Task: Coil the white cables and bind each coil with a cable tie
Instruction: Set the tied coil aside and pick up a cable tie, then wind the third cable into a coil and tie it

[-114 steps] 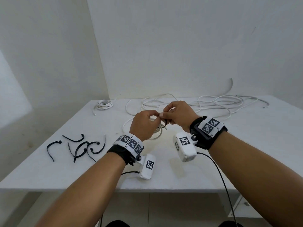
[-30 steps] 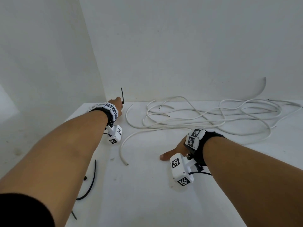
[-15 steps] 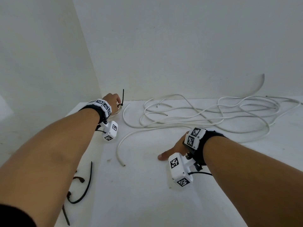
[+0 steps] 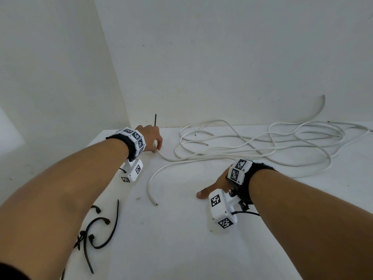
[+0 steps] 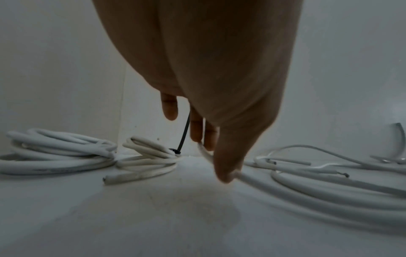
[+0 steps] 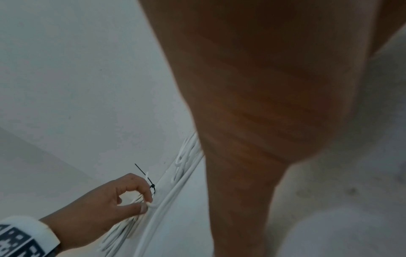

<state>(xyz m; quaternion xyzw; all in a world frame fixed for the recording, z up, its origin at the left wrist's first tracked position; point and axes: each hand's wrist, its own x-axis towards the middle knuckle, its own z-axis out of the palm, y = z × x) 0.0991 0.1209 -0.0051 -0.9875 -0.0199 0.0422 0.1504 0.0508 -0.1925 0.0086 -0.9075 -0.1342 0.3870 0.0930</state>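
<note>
1. The loose white round cable (image 4: pixel 238 146) sprawls in long loops over the far right of the white table (image 4: pixel 181 239); one end of it runs back to my left hand (image 4: pixel 150 136), another free end (image 4: pixel 155 204) lies nearer me, pointing toward me.
2. My left thumb (image 5: pixel 224 167) and fingertips (image 5: pixel 197 133) pinch that cable end (image 5: pixel 205 153) low over the table, near the far left corner.
3. From the pinch the cable's long axis runs away to the right.
4. Just behind my fingers sits a small white coil bound with a black plastic cable tie (image 5: pixel 151 156), the tie's tail (image 5: pixel 185 132) sticking up almost upright.
5. A second white coil (image 5: pixel 54 154) lies left of it, touching it.
6. My left arm is stretched far forward, palm down.
7. My right hand (image 4: pixel 216 184) lies near the table's middle; thumb straight, fingers out of sight, so I cannot tell their state.
8. Spare black cable ties (image 4: pixel 96 229) lie scattered by the near left edge.
</note>
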